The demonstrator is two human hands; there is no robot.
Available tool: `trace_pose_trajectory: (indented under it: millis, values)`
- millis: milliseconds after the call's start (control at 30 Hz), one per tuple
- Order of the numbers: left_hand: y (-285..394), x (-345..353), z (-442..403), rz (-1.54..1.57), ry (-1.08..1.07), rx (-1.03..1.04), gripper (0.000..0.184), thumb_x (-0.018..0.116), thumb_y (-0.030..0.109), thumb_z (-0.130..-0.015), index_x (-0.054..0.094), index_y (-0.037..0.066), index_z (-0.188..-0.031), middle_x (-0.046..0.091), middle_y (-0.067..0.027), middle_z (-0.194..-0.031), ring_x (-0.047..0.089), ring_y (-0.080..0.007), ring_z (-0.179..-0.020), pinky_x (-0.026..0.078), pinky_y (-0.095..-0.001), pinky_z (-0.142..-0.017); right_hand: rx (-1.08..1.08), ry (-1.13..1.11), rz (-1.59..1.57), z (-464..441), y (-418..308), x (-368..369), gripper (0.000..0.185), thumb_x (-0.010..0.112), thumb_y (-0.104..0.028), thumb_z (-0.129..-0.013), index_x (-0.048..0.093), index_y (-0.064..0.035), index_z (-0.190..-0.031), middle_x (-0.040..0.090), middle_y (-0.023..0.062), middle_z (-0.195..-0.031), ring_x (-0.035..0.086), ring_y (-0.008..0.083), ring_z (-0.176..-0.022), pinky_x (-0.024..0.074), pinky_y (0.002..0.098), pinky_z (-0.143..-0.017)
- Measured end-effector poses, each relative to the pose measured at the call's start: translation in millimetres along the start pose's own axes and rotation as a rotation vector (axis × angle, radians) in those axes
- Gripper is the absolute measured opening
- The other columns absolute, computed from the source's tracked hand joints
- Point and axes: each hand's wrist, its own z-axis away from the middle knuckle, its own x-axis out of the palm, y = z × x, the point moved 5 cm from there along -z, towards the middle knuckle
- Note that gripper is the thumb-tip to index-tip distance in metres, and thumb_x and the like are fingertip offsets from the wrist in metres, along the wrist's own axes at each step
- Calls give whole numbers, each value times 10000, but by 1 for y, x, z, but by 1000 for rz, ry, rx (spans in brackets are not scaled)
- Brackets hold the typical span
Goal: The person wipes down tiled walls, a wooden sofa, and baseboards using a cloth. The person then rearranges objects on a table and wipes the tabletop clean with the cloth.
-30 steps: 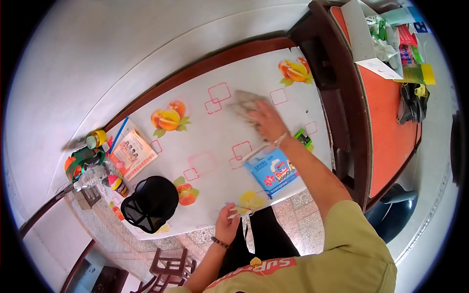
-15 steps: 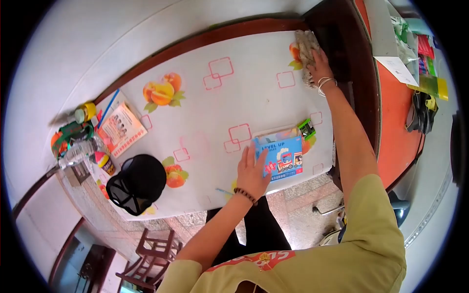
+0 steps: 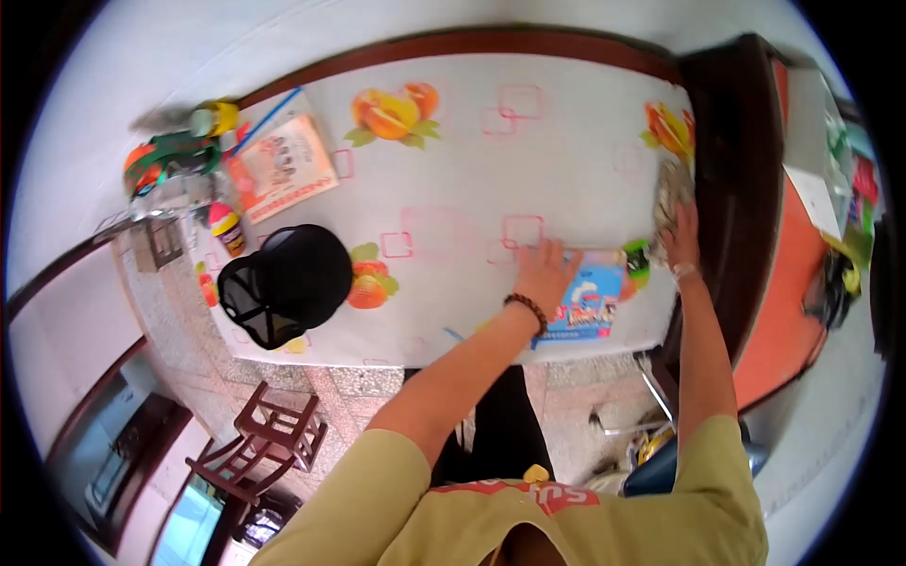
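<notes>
My left hand [image 3: 547, 280] lies over the left side of a blue puzzle box [image 3: 592, 297], its fingers stretched out toward the far edge. The box rests near the table's front edge, and part of its printed front is covered by my hand. At the right end of the table, my right hand [image 3: 685, 241] holds a crumpled, greyish-beige cloth [image 3: 666, 203] against the patterned tabletop [image 3: 453, 189]. A small green packet [image 3: 637, 257] sits between the box and the cloth.
A black cap [image 3: 300, 274] lies on the left of the table. Near it are an orange printed booklet [image 3: 288, 170], a blue stick [image 3: 269, 120] and a yellow container with a pink top [image 3: 226, 226]. A dark wooden side [image 3: 727, 170] borders the right end; a wooden chair [image 3: 274, 429] stands below left.
My right hand has drawn the cloth from the far right corner nearer along the right edge. My left hand stays at the box. The camera view has shifted.
</notes>
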Motion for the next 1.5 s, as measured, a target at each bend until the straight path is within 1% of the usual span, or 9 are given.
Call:
trace_pose_trajectory:
  millis: [367,467,667,767,833,1000,1067,1167,1500]
  values:
    - [-76,-29,34,519,184,64,340,611,86,-597,480,11,-901,460,-129,-837,440,-268,-816,383,-338,-701,116,18,-51,-1,-15,-10,537,538,-12,-653,329,-87,-1141,185,170,-1247,222,323,-1133,226,317,-933]
    - [-132,-69,55,1189,-53,-370,273,583,71,-669,463,38,-912,451,24,-786,446,-67,-658,384,-198,-606,121,16,-32,-1,-13,-9,540,543,-12,-650,332,-97,-1140,184,170,-1246,219,324,-1133,226,316,-934]
    - [-251,-163,76,1616,230,-379,202,500,48,-734,465,50,-933,532,-45,-870,517,-135,-793,413,-256,-693,95,46,-56,1,-11,-8,553,556,-13,-643,331,-97,-1141,188,171,-1243,219,321,-1133,218,319,-939]
    - [-330,-160,80,1492,410,-536,273,507,69,-731,445,33,-995,517,-92,-937,500,-190,-867,384,-292,-770,96,37,-2,2,-6,-2,543,544,-40,-676,308,-103,-1162,173,153,-1259,208,295,-1147,237,298,-929]
    - [-372,-168,89,238,631,-665,372,524,85,-712,412,15,-1059,476,-135,-1010,449,-247,-951,337,-318,-835,84,46,-21,1,-9,-6,545,542,-36,-675,306,-102,-1162,182,146,-1256,212,293,-1145,238,299,-929]
    - [-226,-153,67,116,706,-272,477,562,1,-631,391,17,-1077,424,-122,-1064,390,-251,-1014,309,-330,-851,111,64,-88,0,-7,-4,542,565,-15,-632,354,-91,-1126,220,163,-1237,218,320,-1135,219,321,-938]
    - [-160,-111,48,607,445,-280,445,550,-4,-625,420,59,-1045,439,-99,-1038,408,-248,-980,324,-331,-834,105,73,-87,0,-7,-3,539,567,-18,-631,356,-88,-1122,224,158,-1237,219,321,-1134,218,321,-938]
    - [-55,-64,10,416,349,193,439,550,-17,-626,434,76,-1039,415,-103,-1067,439,-244,-933,377,-309,-790,93,84,-76,-1,-6,-4,532,568,-22,-627,363,-90,-1113,216,153,-1242,221,324,-1131,218,327,-938]
    - [116,20,-76,4,122,521,315,498,177,-663,507,96,-968,378,-67,-1130,397,-219,-964,326,-357,-750,54,55,-105,1,-12,-5,516,521,-4,-651,339,-67,-1129,196,152,-1251,214,308,-1142,228,313,-932]
